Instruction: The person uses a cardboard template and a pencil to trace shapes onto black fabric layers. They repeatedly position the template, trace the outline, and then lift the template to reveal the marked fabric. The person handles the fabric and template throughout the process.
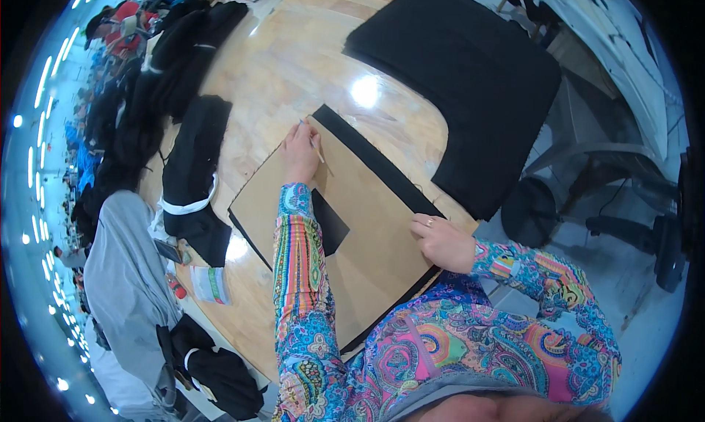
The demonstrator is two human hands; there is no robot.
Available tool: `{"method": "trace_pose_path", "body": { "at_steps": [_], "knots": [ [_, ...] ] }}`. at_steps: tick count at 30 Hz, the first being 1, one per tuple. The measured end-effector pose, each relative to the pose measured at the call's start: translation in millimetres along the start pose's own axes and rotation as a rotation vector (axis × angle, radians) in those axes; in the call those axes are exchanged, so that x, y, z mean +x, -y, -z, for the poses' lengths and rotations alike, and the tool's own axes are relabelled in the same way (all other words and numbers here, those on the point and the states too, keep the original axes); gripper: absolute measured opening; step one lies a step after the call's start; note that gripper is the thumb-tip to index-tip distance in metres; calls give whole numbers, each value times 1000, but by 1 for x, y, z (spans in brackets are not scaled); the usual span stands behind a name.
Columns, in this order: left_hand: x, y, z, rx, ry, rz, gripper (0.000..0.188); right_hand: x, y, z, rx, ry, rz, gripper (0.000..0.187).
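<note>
My left hand (299, 154) is at the far corner of a brown cardboard pattern (374, 249), its fingers closed around a thin pencil-like stick (321, 155). Beneath the pattern lies black fabric (382, 169), showing as a strip along the right side and narrow edges elsewhere. My right hand (444, 242), with a ring on one finger, holds the pattern's right edge with bent fingers held together; its thumb is hidden. A dark four-sided patch (332, 227) shows on the pattern beside my left sleeve; I cannot tell whether it is a cut-out or a separate piece.
A stack of black cut fabric (470, 77) covers the table's far right. Black bundles with white ties (194, 158) lie along the left, near a small packet (211, 285) and grey cloth (132, 268). A dark chair (587, 180) stands beyond the right edge.
</note>
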State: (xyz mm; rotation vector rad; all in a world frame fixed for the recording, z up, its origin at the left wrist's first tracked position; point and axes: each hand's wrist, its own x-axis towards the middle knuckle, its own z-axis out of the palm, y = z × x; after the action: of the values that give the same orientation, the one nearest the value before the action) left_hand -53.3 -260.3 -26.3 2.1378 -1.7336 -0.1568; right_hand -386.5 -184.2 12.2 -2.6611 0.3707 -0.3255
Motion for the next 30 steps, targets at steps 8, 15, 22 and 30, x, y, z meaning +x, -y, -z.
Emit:
{"method": "trace_pose_path", "body": {
  "at_steps": [8,15,22,30],
  "knots": [
    [-8,9,-1,54,-34,14,14,110,-5,-27,-208,61,-44,26],
    [-6,5,13,-14,65,5,14,146,-4,-29,-165,466,-225,54],
    [-57,6,42,-737,-223,257,23,155,-8,-31,-274,511,-209,70],
    [-131,-14,41,-1074,-210,579,17,164,-3,-24,-300,615,-179,102]
  ]
}}
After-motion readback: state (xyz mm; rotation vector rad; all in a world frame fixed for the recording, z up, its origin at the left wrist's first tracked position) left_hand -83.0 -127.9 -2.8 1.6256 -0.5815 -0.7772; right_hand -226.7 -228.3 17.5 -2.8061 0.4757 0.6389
